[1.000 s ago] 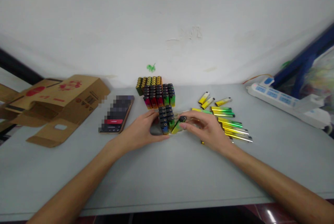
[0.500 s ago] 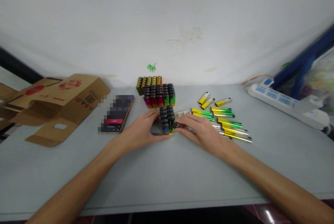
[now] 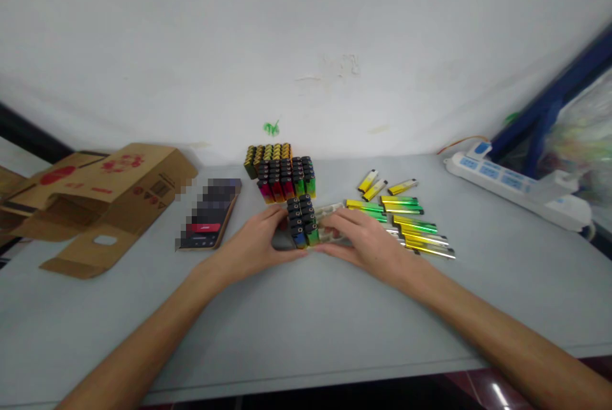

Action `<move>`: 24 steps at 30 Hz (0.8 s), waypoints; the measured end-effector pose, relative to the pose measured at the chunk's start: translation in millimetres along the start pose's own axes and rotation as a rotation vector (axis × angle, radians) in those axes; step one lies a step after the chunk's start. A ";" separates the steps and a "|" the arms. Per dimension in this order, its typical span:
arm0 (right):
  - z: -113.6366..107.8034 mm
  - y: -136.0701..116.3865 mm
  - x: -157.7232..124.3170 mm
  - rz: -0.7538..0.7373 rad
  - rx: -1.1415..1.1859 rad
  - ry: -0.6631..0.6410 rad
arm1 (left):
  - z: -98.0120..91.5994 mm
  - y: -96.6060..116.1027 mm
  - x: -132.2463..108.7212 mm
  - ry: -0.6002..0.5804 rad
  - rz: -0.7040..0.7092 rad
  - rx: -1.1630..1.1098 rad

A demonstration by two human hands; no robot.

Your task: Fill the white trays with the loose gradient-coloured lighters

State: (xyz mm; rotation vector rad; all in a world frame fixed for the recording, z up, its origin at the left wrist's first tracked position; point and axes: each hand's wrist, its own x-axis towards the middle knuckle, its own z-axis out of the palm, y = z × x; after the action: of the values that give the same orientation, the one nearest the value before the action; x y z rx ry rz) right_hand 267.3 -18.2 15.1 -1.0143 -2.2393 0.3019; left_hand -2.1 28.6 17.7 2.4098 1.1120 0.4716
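Observation:
Two rows of black-topped lighters (image 3: 300, 215) stand upright in the left part of a small pale tray (image 3: 329, 209). My left hand (image 3: 255, 238) curls around the left end of that tray, its thumb along the near side and its fingers behind. On the other side, my right hand (image 3: 366, 238) hangs over the tray's bare slots. Its fingertips and thumb are apart, with no lighter seen between them. Several yellow, green and silver lighters (image 3: 421, 225) lie flat just right of this hand. Part of the tray is hidden by my right fingers.
Behind the tray stand grouped red and green lighters (image 3: 287, 180) and gold-topped ones (image 3: 268, 153), near the wall. A phone (image 3: 210, 212) and an opened cardboard box (image 3: 109, 187) are at left. A white power strip (image 3: 516, 187) lies at right.
The lighter that was in my right fingers now stands in the tray beside the others. My right fingers have let go and spread apart; my left hand keeps its place. The view shifted slightly.

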 end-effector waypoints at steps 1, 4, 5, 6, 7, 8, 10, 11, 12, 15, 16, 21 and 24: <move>-7.6 4.2 0.1 0.018 -0.013 -0.008 | -0.3 0.5 0.1 -0.002 -0.010 0.002; -40.1 27.4 -2.9 0.135 -0.129 -0.040 | -0.5 0.2 0.2 -0.015 -0.033 0.025; -52.9 38.2 -5.5 0.178 -0.187 -0.037 | -0.3 -0.5 0.1 -0.020 -0.035 0.036; -65.7 49.9 -9.0 0.221 -0.237 -0.064 | -0.1 -1.3 -0.1 -0.025 -0.036 0.047; -78.1 61.9 -13.3 0.260 -0.281 -0.077 | 0.2 -2.0 -0.3 -0.028 -0.037 0.056; -89.4 73.6 -18.1 0.289 -0.309 -0.092 | 0.5 -2.5 -0.4 -0.030 -0.036 0.063; -107.5 94.3 -28.3 0.338 -0.313 -0.147 | 0.7 -2.7 -0.6 -0.028 -0.035 0.071; -114.0 102.8 -33.1 0.355 -0.306 -0.161 | 0.8 -2.4 -0.5 -0.029 -0.037 0.073; -118.9 109.8 -37.4 0.369 -0.289 -0.182 | 0.7 -2.1 -0.4 -0.028 -0.039 0.074; -127.0 123.3 -46.2 0.453 -0.204 -0.256 | 0.5 -1.7 -0.3 -0.022 -0.038 0.072; -128.4 125.7 -47.7 0.489 -0.179 -0.276 | 0.5 -2.0 -0.4 -0.022 -0.037 0.071; -132.2 126.3 -47.4 0.565 -0.116 -0.323 | 0.0 -2.3 -1.3 -0.025 -0.037 0.061; -131.9 121.3 -45.3 0.529 -0.113 -0.329 | -0.8 -0.2 -0.7 -0.021 -0.033 0.060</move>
State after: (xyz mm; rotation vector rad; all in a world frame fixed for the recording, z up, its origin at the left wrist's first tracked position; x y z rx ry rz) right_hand 445.9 22.8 39.6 -1.7235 -2.2515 0.6122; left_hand -3.1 28.4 18.3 2.4380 1.1706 0.4074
